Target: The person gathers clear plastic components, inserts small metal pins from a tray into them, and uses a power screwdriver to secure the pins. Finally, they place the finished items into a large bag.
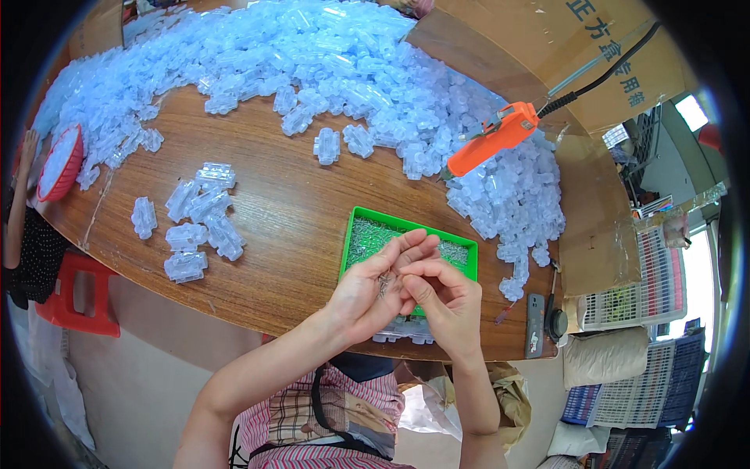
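My left hand (373, 285) is held palm up over the near edge of a green tray (355, 227) of small metal screws, and several screws lie in its palm. My right hand (447, 301) meets it from the right, its fingertips pinched at the screws in the left palm. A clear plastic part (406, 334) lies on the table just under both hands, mostly hidden by them.
A big heap of clear bluish plastic parts (351, 62) covers the far half of the wooden table (273, 203). A small group of the same parts (195, 219) lies at the left. An orange electric screwdriver (494, 139) hangs on a cable at the right. A red basket (58, 162) stands at the far left by another person's arm.
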Tool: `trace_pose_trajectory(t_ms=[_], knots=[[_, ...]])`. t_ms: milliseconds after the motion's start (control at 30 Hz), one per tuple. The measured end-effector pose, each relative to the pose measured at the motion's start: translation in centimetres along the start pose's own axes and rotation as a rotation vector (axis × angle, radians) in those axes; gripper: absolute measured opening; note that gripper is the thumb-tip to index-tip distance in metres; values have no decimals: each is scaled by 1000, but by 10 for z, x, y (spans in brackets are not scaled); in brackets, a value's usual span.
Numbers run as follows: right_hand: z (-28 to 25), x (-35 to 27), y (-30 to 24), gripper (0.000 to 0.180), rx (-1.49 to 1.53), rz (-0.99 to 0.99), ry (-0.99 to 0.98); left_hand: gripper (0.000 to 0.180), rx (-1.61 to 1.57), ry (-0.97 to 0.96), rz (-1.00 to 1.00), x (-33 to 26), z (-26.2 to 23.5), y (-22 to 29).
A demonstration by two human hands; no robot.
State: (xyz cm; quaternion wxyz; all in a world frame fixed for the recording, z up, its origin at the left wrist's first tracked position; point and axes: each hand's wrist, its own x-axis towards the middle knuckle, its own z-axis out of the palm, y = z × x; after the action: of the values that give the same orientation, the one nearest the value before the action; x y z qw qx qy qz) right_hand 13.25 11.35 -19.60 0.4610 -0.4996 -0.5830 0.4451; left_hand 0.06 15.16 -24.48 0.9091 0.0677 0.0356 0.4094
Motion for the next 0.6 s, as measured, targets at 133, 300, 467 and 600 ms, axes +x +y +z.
trace_pose_trajectory(t_ms=[133, 300, 467, 600], knots=[[-7, -7, -6, 11, 184, 21, 68, 53, -174, -5, -20, 1, 6, -2], [-35, -27, -12, 12, 411, 85, 226, 60, -227, 117, -14, -10, 30, 0], [-63, -46, 0, 13, 540, 128, 335, 41, -282, 266, -108, -14, 24, -14], [-90, -75, 25, 13, 380, 192, 509, 46, -268, 217, -247, -30, 25, -39]])
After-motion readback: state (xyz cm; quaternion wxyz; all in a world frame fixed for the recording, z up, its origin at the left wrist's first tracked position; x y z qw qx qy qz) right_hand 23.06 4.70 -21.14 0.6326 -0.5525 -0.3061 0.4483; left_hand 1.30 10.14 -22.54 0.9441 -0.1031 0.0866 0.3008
